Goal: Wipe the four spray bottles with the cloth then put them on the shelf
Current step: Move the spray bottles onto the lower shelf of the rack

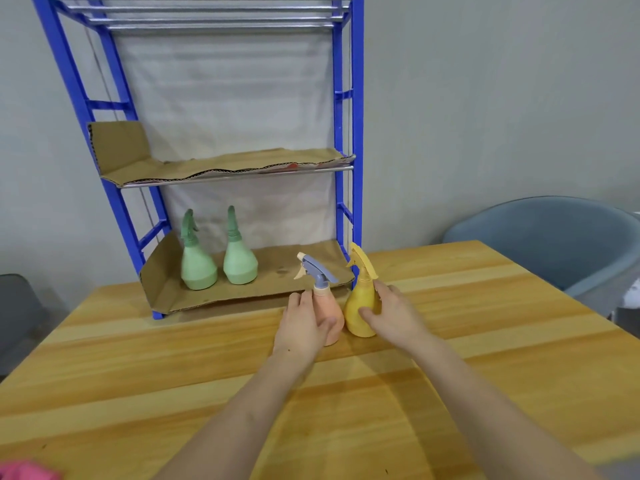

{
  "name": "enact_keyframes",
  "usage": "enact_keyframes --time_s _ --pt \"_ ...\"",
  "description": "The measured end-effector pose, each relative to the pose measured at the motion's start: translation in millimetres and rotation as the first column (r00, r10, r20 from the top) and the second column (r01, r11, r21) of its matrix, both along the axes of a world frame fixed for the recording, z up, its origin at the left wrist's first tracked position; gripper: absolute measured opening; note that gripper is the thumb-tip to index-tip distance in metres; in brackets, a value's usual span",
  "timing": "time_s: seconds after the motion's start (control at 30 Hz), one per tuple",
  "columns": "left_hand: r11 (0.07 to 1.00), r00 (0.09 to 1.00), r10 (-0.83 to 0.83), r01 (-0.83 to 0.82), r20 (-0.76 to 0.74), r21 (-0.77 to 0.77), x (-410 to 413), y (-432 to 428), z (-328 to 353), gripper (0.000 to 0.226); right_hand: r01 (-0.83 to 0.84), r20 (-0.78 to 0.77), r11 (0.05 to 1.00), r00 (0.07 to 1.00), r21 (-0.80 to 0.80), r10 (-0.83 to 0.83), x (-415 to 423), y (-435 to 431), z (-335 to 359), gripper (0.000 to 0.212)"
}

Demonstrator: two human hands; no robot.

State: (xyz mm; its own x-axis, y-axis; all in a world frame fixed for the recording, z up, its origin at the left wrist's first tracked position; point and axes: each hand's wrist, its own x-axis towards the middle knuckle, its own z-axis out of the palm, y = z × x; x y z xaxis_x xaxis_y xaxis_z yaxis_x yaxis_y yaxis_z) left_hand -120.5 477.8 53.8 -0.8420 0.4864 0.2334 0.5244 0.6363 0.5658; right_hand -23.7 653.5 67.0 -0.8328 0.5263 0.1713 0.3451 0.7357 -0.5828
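Spray bottles: two of four shelved, two on the table.

- Lower left corner of frame: pink cloth (27, 471) lies on the table (173, 358), in neither hand and well apart from both.
- Left of centre: blue shelf (114, 188). On its bottom tier, lined with cardboard (159, 289), left green bottle (198, 261) and right green bottle (239, 258) stand upright, just beside each other. Middle tier holds only cardboard.
- Centre: left hand (304, 323) grips the peach bottle (327, 303), thumb across the front and fingers curled behind. The bottle stands upright on the table, just in front of the shelf.
- Right of that: yellow bottle (362, 299), upright and touching or nearly touching the peach one. Right hand (394, 313) wraps it the same way.
- Far right: grey-blue chair (554, 237) behind the table.

Judgement: about half done. With the cloth parked, this looks like the shelving step for the last pair. Whether those two are wiped can't be told from this view. Free space on the bottom tier is right of the green pair.
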Motion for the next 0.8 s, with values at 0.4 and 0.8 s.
enact_keyframes --time_s 0.4,0.8 --pt "0.998 0.991 -0.063 0.060 0.114 0.027 -16 -104 0 0.077 -0.036 0.052 0.993 0.998 0.111 0.030 5 -84 -4 0.077" --pt "0.974 0.983 0.173 -0.180 0.064 0.134 6 -116 -11 0.081 -0.098 -0.130 0.983 0.988 -0.154 0.078 1 -129 -15 0.077"
